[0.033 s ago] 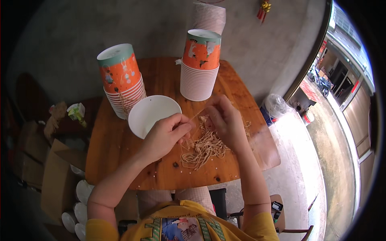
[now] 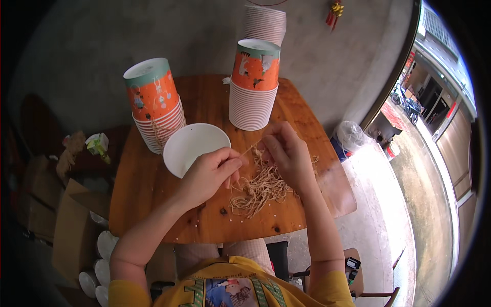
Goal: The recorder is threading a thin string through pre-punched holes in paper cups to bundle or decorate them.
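Observation:
Over the table's middle, my left hand [image 2: 208, 174] pinches a thin tan string [image 2: 249, 150]. The string runs across to my right hand [image 2: 287, 156], whose thumb and fingers are also closed on it. Beneath and between the hands lies a loose, tangled heap of tan string [image 2: 262, 192]. A white paper bowl [image 2: 192, 143] rests just beyond my left hand, its open mouth tilted toward me. Behind it, to the left, rises an upside-down stack of orange and green paper buckets [image 2: 156, 100]. Strands of string hang against that stack's side.
A second stack of buckets [image 2: 255, 87] stands at the back of the wooden table [image 2: 153, 207], with another white stack [image 2: 265, 25] behind. Left of the table, a cardboard box [image 2: 76, 225] sits near several white round containers [image 2: 106, 244]. A plastic-covered bin [image 2: 350, 135] stands at the right.

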`<state>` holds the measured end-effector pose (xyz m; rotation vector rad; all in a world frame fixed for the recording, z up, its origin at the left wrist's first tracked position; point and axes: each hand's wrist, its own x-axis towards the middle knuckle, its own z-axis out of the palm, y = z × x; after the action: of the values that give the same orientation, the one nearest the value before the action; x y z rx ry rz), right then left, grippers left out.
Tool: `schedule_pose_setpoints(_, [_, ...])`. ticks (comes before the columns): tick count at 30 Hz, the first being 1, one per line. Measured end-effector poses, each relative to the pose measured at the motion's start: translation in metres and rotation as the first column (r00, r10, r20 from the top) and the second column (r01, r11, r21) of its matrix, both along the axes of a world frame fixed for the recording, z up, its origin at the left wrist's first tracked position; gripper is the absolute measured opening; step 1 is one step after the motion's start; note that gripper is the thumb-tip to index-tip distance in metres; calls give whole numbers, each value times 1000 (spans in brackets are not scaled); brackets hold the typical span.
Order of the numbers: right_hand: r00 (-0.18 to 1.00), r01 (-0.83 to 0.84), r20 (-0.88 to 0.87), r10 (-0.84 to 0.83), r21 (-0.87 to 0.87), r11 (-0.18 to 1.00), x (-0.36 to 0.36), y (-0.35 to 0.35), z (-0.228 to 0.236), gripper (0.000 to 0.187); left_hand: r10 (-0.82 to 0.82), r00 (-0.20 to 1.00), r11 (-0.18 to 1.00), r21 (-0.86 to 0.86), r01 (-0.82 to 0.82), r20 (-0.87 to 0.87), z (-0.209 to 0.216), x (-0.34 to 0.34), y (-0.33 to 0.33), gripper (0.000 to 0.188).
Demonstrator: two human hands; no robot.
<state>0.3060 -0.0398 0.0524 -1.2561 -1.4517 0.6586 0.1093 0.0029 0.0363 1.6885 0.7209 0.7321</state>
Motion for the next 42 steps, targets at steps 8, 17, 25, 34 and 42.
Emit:
schedule_pose_setpoints(8, [786, 8, 527, -324, 515, 857, 20, 4, 57, 12, 112, 993, 922, 375, -95, -25, 59, -5, 18, 16])
schedule_pose_setpoints(17, [690, -19, 666, -283, 408, 913, 65, 12, 28, 13, 359, 933, 569, 800, -189, -35, 94, -8, 40, 17])
schedule_pose_setpoints(25, [590, 43, 772, -237, 263, 964, 128, 20, -11, 17, 428, 880, 151, 943, -296, 208, 134, -17, 55, 12])
schedule_pose_setpoints(34, [670, 200, 720, -178, 55, 978, 159, 25, -73, 18, 461, 807, 198, 844, -498, 369, 121, -21, 25, 10])
schedule_pose_setpoints(42, [680, 318, 652, -336, 151, 936, 190, 13, -127, 24, 518, 783, 242, 818, -521, 346, 112, -11, 2, 18])
